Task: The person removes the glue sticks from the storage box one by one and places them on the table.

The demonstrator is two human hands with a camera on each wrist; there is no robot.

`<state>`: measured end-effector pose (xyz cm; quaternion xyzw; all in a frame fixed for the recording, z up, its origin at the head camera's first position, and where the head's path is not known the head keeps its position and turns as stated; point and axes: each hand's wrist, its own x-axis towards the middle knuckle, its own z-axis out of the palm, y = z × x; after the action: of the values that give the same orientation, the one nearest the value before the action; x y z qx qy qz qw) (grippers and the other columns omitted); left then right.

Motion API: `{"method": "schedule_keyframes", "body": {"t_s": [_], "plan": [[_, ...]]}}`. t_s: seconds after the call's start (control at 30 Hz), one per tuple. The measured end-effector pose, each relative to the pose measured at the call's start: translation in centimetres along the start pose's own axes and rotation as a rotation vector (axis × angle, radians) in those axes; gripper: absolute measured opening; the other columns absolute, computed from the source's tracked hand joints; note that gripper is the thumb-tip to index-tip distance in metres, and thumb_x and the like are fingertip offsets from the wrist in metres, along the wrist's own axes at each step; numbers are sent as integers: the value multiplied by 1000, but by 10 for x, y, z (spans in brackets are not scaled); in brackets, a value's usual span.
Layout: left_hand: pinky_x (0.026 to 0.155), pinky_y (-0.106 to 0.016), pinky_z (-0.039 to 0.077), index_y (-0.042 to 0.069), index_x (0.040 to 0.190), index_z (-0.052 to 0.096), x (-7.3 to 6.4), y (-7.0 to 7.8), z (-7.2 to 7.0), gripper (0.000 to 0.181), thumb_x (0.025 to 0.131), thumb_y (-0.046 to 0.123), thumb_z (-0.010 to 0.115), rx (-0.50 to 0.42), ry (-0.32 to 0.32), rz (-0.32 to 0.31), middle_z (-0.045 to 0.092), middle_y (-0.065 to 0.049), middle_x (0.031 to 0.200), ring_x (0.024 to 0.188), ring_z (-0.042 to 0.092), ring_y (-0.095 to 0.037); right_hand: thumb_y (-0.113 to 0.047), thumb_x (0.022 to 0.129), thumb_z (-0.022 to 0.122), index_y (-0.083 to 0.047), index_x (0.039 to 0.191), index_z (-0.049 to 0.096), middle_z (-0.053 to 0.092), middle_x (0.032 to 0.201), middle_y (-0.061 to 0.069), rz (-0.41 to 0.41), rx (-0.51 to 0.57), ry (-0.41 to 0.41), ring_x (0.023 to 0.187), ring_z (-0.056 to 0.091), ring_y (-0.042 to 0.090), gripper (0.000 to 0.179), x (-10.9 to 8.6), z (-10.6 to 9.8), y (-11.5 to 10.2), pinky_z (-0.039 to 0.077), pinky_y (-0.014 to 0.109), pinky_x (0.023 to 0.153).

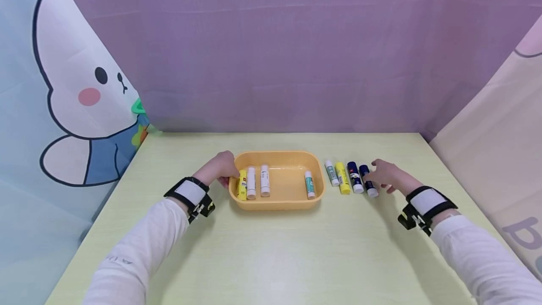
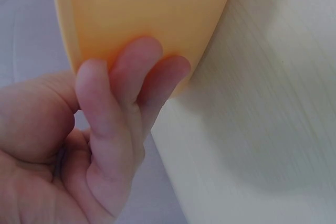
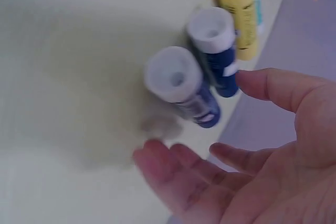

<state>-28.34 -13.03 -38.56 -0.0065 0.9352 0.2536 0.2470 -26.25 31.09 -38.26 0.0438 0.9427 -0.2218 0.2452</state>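
Observation:
My left hand point(image 1: 221, 167) grips the left end of an orange plastic tray point(image 1: 277, 205), its fingers point(image 2: 134, 72) against the outer wall and the thumb over the rim. Inside the tray, a yellow glue stick point(image 1: 242, 185) and two white ones point(image 1: 251, 183) lie at the left, with a teal-and-white one point(image 1: 309, 185) at the right. My right hand point(image 1: 389, 175), fingers spread, hovers around the rightmost navy glue stick point(image 3: 197, 103) on the table. Its thumb tip overlaps the neighbouring navy stick point(image 3: 220, 69) in the right wrist view.
The navy sticks end a row right of the tray, after a teal-and-white glue stick point(image 1: 332, 173) and a yellow one point(image 1: 342, 178). The pale table point(image 1: 271, 253) meets a purple cloth point(image 1: 288, 60) at its back edge. Printed cloths hang at both sides.

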Motion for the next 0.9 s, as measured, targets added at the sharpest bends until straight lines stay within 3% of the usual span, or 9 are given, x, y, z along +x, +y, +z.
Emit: {"method": "schedule_keyframes", "body": {"t_s": [0.1,0.27,0.5,0.6,0.9], "plan": [[52,-31,60,-8,104,51,0,0,0,27,83,5,62,1,2,0,65,-14,70,43,59,-16,-32,91,53,12,143,13,32,136,39,-43,-51,26,116,44,52,79,-4,-7,-8,55,53,80],[52,-30,60,-8,106,50,0,1,0,29,83,5,61,3,0,-5,65,-15,73,44,60,-16,-35,92,53,11,144,12,21,142,40,-151,-95,111,128,26,56,81,-14,-22,-27,34,65,103],[55,-31,60,-8,106,51,-1,1,-1,28,84,6,62,7,-1,-13,64,-14,70,44,60,-15,-43,92,54,0,150,2,4,150,36,-245,-88,218,135,11,55,89,-28,-40,-64,21,69,107],[58,-32,61,-8,106,51,0,1,-1,28,84,7,61,11,-4,-10,64,-13,68,43,59,-15,-46,91,55,-5,151,1,3,152,32,-284,-105,260,136,12,53,91,-35,-44,-82,21,70,107],[58,-33,61,-6,105,51,1,0,-1,28,83,7,62,19,-8,-11,62,-12,66,43,59,-15,-49,89,57,-20,152,-1,-8,155,23,-363,-149,332,140,-3,49,91,-58,-38,-133,6,72,109]]}}
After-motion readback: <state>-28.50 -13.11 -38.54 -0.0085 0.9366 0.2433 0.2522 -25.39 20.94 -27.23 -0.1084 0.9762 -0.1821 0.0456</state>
